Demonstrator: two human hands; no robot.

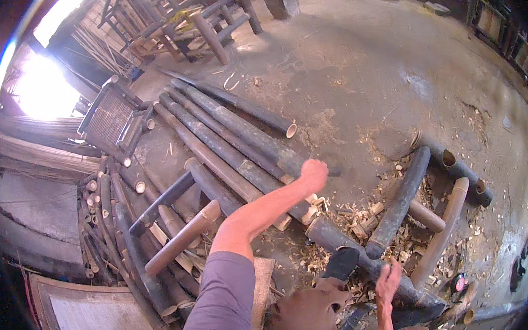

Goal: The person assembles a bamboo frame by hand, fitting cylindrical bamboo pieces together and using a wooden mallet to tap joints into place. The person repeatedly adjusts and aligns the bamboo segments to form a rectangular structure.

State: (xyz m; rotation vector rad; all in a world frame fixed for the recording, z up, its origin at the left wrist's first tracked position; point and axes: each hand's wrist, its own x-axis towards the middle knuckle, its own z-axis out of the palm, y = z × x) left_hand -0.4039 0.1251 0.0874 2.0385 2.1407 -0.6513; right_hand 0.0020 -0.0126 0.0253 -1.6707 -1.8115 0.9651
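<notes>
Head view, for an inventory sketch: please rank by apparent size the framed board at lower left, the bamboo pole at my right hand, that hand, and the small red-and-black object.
1. Framed board, cut off by the edge
2. Bamboo pole, partly covered
3. Right hand
4. Red-and-black object

Nearness leaves real sizes unsure.

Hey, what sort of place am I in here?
Probably a bamboo furniture workshop: long bamboo poles lie side by side on the floor, pale chips are scattered around the work, and a slatted chair-like piece stands behind.
</notes>
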